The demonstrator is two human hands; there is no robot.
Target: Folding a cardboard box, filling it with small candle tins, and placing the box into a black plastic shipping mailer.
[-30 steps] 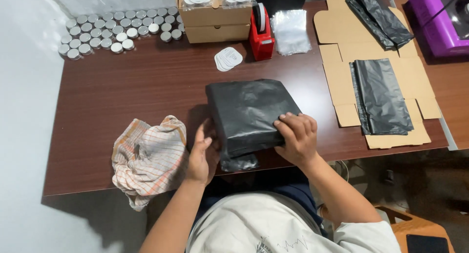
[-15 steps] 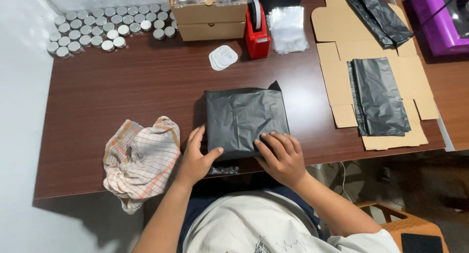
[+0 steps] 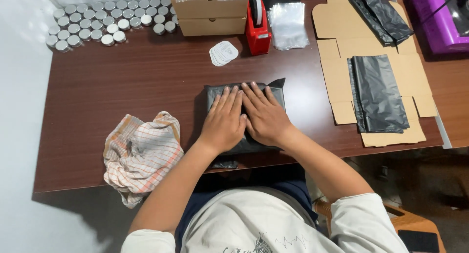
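Note:
A black plastic-wrapped parcel [image 3: 276, 90] lies flat near the front edge of the brown table [image 3: 146, 82]. My left hand [image 3: 223, 120] rests palm down on its left half, fingers spread toward the far side. My right hand [image 3: 265, 115] lies palm down beside it on the right half, its fingers touching the left hand. Both hands cover most of the parcel; only its far edge, right side and a small flap at the far right corner show.
A crumpled checked cloth [image 3: 141, 153] hangs over the front edge on the left. Several silver round tins [image 3: 97, 23] sit far left. Cardboard boxes [image 3: 209, 11], a red tape dispenser [image 3: 258, 25], white round labels [image 3: 223, 52], flattened cardboard with black bags [image 3: 378, 94] lie beyond.
Both hands moved from the parcel's near edge up onto its top and now lie flat side by side. The parcel sits flatter and squarer on the table.

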